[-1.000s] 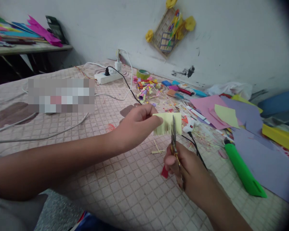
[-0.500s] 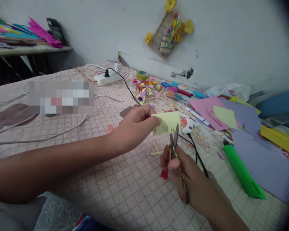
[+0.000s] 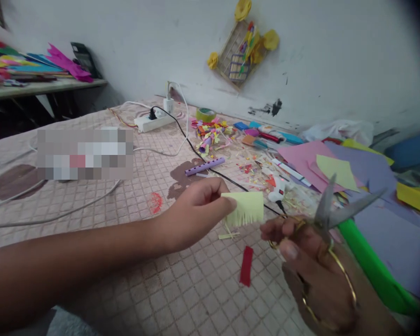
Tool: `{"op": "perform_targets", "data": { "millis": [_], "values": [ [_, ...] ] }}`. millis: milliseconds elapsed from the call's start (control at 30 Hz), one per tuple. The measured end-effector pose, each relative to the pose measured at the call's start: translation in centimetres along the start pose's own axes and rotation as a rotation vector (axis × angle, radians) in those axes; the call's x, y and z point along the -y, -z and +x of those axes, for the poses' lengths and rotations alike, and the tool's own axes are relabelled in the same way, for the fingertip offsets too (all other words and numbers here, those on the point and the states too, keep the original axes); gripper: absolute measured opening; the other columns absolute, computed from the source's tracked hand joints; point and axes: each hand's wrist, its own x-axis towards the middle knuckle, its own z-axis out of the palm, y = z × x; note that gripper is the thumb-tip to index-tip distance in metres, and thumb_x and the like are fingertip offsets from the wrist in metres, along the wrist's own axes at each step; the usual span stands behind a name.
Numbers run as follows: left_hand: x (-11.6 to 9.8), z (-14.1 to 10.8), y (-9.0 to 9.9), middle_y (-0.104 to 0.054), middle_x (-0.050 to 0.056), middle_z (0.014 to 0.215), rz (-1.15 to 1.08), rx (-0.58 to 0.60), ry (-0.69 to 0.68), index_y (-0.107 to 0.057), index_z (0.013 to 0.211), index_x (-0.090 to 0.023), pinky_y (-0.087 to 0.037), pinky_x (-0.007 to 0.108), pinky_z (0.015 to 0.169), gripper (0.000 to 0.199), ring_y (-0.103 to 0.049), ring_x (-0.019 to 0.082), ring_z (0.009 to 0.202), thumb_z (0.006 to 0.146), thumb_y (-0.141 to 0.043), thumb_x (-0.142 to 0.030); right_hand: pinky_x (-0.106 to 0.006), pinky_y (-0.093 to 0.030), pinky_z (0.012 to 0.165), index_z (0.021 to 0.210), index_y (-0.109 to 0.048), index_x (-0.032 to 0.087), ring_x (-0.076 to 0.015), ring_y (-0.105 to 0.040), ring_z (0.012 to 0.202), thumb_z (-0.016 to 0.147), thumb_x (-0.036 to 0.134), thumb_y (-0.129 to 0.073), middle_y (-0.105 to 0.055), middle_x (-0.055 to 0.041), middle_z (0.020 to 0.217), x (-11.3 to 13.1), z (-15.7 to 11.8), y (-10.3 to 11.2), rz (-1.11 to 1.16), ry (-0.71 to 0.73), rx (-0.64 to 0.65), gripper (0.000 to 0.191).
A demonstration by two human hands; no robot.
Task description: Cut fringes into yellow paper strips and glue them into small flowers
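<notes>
A small piece of pale yellow paper [image 3: 248, 204] is pinched between the thumb and fingers of my left hand [image 3: 192, 212]. Its lower edge is cut into a fine fringe. My right hand [image 3: 318, 273] holds scissors [image 3: 357, 208] with gold-coloured handles, to the right of the paper and apart from it. The scissor blades are spread and point up and away. Below the paper lie thin pale yellow offcuts [image 3: 228, 236] and a dark red strip [image 3: 246, 267]. Beyond my left hand rests a purple tube [image 3: 206, 166] with dark dots.
A white glue gun [image 3: 276, 187] with a black cord lies past the paper. A bright green cutter-like thing [image 3: 374, 270] and purple sheets [image 3: 401, 233] are at right. Coloured scraps [image 3: 213, 135], a tape roll [image 3: 206, 115] and a power strip [image 3: 154, 122] sit farther back.
My right hand has moved the scissors right, away from the paper, and the blades have spread wider. The paper stays in my left hand. The view has shifted, showing the purple tube and whole red strip.
</notes>
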Motion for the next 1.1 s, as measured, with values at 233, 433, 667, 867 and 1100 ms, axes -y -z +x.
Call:
{"op": "perform_targets", "data": {
  "millis": [233, 433, 667, 867, 1100],
  "values": [
    [0.7, -0.8, -0.9, -0.041, -0.005, 0.058, -0.083, 0.183, 0.187, -0.04, 0.066, -0.017, -0.028, 0.021, 0.049, 0.02, -0.037, 0.008, 0.054, 0.075, -0.053, -0.03, -0.027, -0.046, 0.054, 0.085, -0.046, 0.026, -0.0153, -0.055, 0.063, 0.075, 0.035, -0.066, -0.055, 0.0031, 0.074, 0.1, 1.6, -1.4, 0.085, -0.153, 0.061, 0.023],
    [0.9, -1.0, -1.3, -0.041, -0.005, 0.059, -0.044, 0.213, 0.204, -0.041, 0.065, -0.017, -0.028, 0.02, 0.048, 0.019, -0.036, 0.008, 0.054, 0.076, -0.052, -0.028, -0.032, -0.042, 0.044, 0.08, -0.048, 0.027, -0.0207, -0.057, 0.058, 0.072, 0.038, -0.063, -0.058, -0.0003, 0.065, 0.0, 0.4, -1.0, -0.236, -0.156, 0.014, 0.02],
    [0.9, -0.6, -1.1, -0.045, -0.003, 0.062, 0.002, 0.272, 0.188, -0.047, 0.07, -0.014, -0.031, 0.02, 0.051, 0.016, -0.04, 0.008, 0.057, 0.079, -0.05, -0.027, -0.031, -0.042, 0.043, 0.078, -0.046, 0.028, -0.0199, -0.057, 0.056, 0.072, 0.038, -0.063, -0.057, 0.0004, 0.063, 0.3, 0.5, -1.0, -0.271, -0.115, 0.006, 0.02],
    [1.2, -0.5, -1.0, -0.046, -0.002, 0.063, 0.005, 0.318, 0.139, -0.049, 0.07, -0.013, -0.032, 0.02, 0.05, 0.018, -0.042, 0.008, 0.058, 0.079, -0.053, -0.028, -0.028, -0.038, 0.042, 0.081, -0.041, 0.028, -0.0153, -0.052, 0.052, 0.077, 0.037, -0.06, -0.051, 0.0029, 0.062, 0.8, 0.0, -1.3, -0.138, -0.115, -0.016, 0.021],
    [1.0, -0.6, -0.7, -0.042, -0.003, 0.06, 0.138, 0.298, 0.041, -0.045, 0.061, -0.014, -0.031, 0.019, 0.048, 0.024, -0.038, 0.007, 0.055, 0.08, -0.052, -0.027, -0.027, -0.045, 0.052, 0.082, -0.046, 0.03, -0.0139, -0.052, 0.06, 0.079, 0.031, -0.062, -0.052, 0.0023, 0.074, 0.1, 0.2, -0.5, -0.097, 0.002, -0.022, 0.017]
  ]
}}
